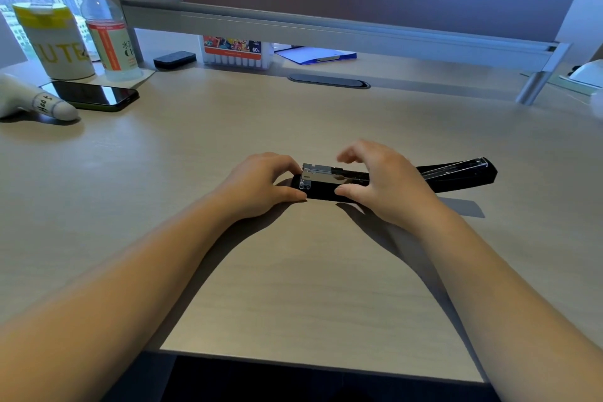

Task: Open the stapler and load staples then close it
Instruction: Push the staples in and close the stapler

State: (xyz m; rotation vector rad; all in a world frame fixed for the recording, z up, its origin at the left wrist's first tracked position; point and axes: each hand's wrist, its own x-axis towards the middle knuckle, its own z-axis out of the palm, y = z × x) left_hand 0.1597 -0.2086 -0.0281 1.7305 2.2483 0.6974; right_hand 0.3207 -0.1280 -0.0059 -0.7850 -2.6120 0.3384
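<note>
A black stapler (456, 174) lies flat on the desk, swung fully open, its lid stretched out to the right. The metal staple channel (321, 174) faces up at the left end. My left hand (261, 186) pinches the stapler's left end between thumb and fingers. My right hand (381, 179) arches over the middle of the channel, thumb against the black base, fingers curled above the metal. Whether staples lie in the channel or under my fingers is hidden.
A phone (91, 95) lies at the far left beside a white object (36, 103), a yellow-lidded tub (55, 42) and a bottle (104, 29). A marker box (233, 52), a black eraser (174, 59) and a blue clipboard (315, 55) sit under the monitor shelf (326, 29).
</note>
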